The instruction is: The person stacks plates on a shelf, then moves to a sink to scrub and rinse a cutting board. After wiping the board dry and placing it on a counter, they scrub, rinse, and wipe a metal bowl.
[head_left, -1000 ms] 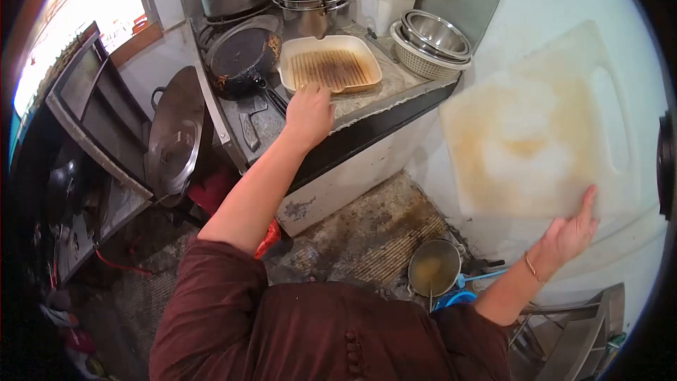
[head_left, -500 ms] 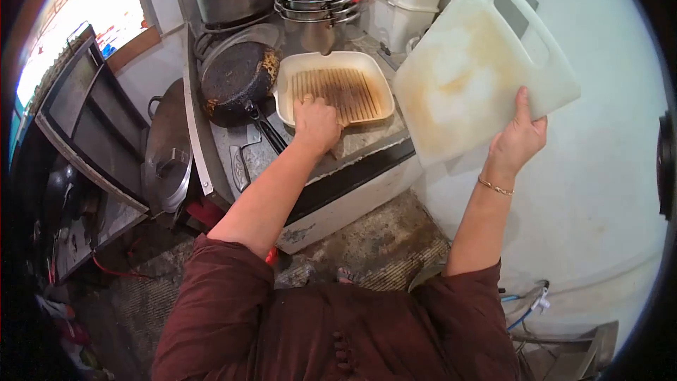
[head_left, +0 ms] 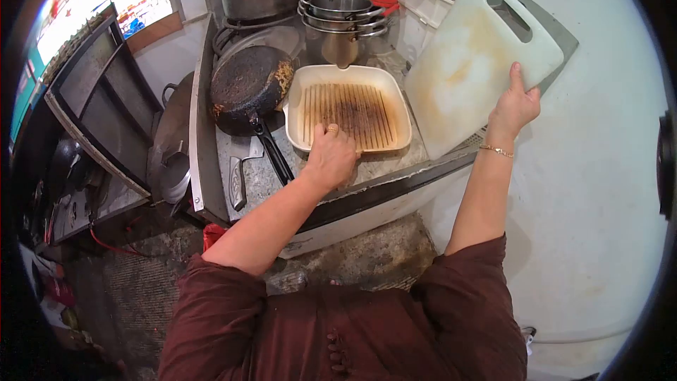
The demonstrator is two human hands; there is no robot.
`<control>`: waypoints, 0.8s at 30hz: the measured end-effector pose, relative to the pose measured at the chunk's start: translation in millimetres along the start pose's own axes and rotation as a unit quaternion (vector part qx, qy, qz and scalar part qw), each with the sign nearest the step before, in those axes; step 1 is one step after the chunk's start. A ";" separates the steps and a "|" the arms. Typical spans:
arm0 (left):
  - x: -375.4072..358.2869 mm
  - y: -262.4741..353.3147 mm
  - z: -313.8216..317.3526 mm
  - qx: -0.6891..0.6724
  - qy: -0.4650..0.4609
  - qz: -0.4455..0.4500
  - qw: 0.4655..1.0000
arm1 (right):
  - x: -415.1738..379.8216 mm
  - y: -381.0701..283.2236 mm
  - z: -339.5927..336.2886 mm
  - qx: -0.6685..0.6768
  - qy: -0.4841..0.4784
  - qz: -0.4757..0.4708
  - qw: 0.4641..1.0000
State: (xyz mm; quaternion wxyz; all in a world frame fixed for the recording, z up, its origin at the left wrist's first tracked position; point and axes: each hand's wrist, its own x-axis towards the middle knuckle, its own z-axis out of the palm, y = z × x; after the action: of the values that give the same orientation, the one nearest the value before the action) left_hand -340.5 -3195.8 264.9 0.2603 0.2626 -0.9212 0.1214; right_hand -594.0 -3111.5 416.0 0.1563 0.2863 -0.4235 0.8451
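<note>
Across the counter [head_left: 259, 189]: the chopping board [head_left: 451, 63], then the ridged pan [head_left: 345, 109], a hand on each.
The board slanted right of the pan, its corner clamped between the right hand's [head_left: 515, 107] thumb and hidden fingers (likely for tilt control); the left hand's [head_left: 330, 159] fingers bunched over the pan's near rim, perhaps steadying it.

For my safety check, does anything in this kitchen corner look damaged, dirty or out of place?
The grill pan has dark brown staining, and the cutting board in the right hand yellowish patches. The frying pan appears upside down, its dark underside crusted. No clear spill shows.
</note>
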 end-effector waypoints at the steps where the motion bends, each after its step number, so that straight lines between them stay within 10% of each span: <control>1: 0.2 0.7 1.6 -0.006 0.010 -0.003 1.000 | 4.8 7.0 4.6 0.009 0.001 0.015 1.000; 24: 0.9 13.1 6.6 -0.085 0.072 -0.052 0.992 | 54.4 126.4 80.6 -0.118 -0.030 0.080 0.989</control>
State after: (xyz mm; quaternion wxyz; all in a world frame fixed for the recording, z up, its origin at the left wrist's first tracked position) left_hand -351.1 -3187.6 258.7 0.3536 0.2777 -0.8920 0.0471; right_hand -672.5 -3250.1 408.8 0.1074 0.2565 -0.5463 0.7901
